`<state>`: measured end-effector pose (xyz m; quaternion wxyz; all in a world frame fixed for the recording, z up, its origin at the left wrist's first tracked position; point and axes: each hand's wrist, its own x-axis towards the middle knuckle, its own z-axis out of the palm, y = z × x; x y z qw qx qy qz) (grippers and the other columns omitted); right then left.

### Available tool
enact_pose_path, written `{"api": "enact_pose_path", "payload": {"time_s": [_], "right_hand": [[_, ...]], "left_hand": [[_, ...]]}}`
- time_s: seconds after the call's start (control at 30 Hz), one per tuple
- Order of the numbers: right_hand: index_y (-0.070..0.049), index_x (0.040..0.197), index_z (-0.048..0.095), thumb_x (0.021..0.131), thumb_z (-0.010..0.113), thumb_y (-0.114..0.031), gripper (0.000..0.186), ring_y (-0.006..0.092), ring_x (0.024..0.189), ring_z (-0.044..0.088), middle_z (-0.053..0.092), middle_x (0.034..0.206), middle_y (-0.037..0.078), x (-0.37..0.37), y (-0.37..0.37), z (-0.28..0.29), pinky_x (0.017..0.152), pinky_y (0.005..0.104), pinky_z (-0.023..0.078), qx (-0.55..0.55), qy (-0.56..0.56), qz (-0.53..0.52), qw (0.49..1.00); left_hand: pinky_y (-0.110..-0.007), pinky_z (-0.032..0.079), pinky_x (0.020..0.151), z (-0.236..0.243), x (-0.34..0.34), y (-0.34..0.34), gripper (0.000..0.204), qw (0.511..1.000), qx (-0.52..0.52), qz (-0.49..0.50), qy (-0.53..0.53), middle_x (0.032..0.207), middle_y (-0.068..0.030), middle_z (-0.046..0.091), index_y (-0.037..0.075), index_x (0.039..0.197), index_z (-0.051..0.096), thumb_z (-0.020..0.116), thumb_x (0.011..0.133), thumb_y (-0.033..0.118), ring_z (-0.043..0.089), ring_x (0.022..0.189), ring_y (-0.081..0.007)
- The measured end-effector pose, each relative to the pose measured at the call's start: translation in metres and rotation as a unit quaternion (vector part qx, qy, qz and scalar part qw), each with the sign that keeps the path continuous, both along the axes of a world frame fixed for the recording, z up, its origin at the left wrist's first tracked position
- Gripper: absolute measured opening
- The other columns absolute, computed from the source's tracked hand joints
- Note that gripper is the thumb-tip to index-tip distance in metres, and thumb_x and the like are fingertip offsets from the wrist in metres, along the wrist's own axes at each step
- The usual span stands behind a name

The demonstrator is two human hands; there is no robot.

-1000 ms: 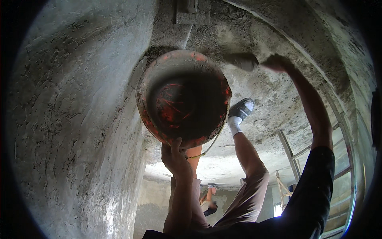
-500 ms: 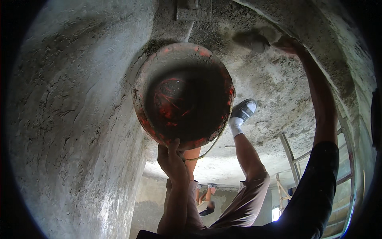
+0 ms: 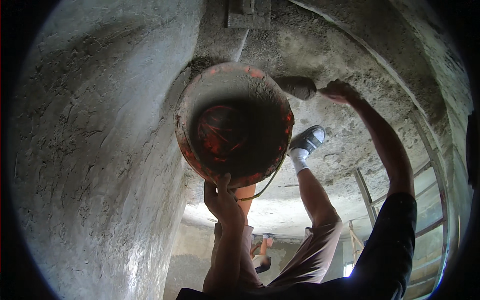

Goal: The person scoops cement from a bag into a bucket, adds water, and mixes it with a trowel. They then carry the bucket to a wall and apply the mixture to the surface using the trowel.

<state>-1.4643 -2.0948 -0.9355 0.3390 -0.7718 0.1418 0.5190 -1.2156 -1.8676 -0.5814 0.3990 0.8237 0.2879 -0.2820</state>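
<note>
A red bucket [image 3: 235, 102], crusted with grey mortar, is tipped so that its mouth faces me and reddish patches show on its bottom. My left hand [image 3: 223, 201] grips its lower rim, thumb on top. A thin wire handle [image 3: 265, 189] hangs from the bucket's right side. Right of the bucket, my right hand [image 3: 342, 91] is closed round the handle of a trowel [image 3: 300, 88]. The trowel's mortar-coated blade points left, close to the bucket's upper right rim; whether it touches the rim I cannot tell.
A rough plastered wall [image 3: 100, 150] rises along the left. My shoe [image 3: 310, 139] stands on the mortar-spotted floor [image 3: 350, 135]. A framework of bars [image 3: 367, 195] is at the right. Another person [image 3: 262, 260] is farther off. A block-like object [image 3: 248, 19] lies at the top.
My right hand has brought the trowel left and down in the picture, from the floor's far right toward the bucket. The bucket has shifted slightly right and down in my left hand.
</note>
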Motion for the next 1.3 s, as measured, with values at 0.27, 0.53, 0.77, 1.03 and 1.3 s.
{"api": "enact_pose_path", "payload": {"time_s": [0.27,0.53,0.77,1.03,1.3], "right_hand": [[-0.008,0.081,0.062,0.089,0.042,-0.054,0.052,0.0136,0.061,0.06,0.057,0.069,0.018,0.038,-0.015,-0.059,0.046,0.0303,0.049,-0.121,-0.294,0.139,0.938],[-0.007,0.089,0.058,0.095,0.032,-0.045,0.046,0.0088,0.061,0.056,0.054,0.065,0.008,0.112,-0.084,0.041,0.055,0.0296,0.05,0.065,0.012,-0.268,0.961],[-0.009,0.105,0.058,0.094,0.033,-0.048,0.048,0.0106,0.047,0.052,0.043,0.057,0.006,0.12,-0.096,0.063,0.043,0.0299,0.052,0.129,0.12,-0.563,0.807],[-0.01,0.081,0.065,0.09,0.031,-0.06,0.06,0.0222,0.051,0.057,0.056,0.059,0.014,0.128,-0.013,0.026,0.048,0.0387,0.049,0.012,-0.042,-0.106,0.993],[-0.003,0.067,0.056,0.087,0.045,-0.057,0.059,0.0114,0.036,0.043,0.045,0.046,0.004,0.138,-0.064,0.025,0.036,0.0312,0.039,0.045,-0.035,-0.272,0.96]], "left_hand": [[-0.033,0.049,0.08,-0.002,0.005,0.013,0.025,1.0,0.016,0.007,-0.022,0.097,-0.0092,0.057,-0.002,0.103,0.054,0.06,0.08,0.006,0.058,0.087,-0.0185],[-0.033,0.05,0.08,0.001,0.009,0.013,0.027,0.999,-0.013,0.026,-0.032,0.102,-0.0105,0.057,-0.003,0.104,0.053,0.059,0.08,0.007,0.058,0.092,-0.0205],[-0.038,0.045,0.087,0.0,0.012,0.006,0.027,0.999,-0.029,0.042,-0.004,0.102,-0.0071,0.056,0.003,0.106,0.051,0.057,0.08,0.006,0.056,0.094,-0.0185],[-0.038,0.044,0.087,0.002,0.011,-0.003,0.028,0.999,-0.036,0.034,0.014,0.101,-0.0071,0.056,0.002,0.106,0.051,0.057,0.08,0.005,0.056,0.092,-0.0177],[-0.034,0.048,0.079,0.001,0.008,-0.004,0.024,0.999,-0.027,0.031,-0.02,0.097,-0.0058,0.057,0.002,0.103,0.053,0.057,0.08,0.004,0.057,0.085,-0.0159]]}}
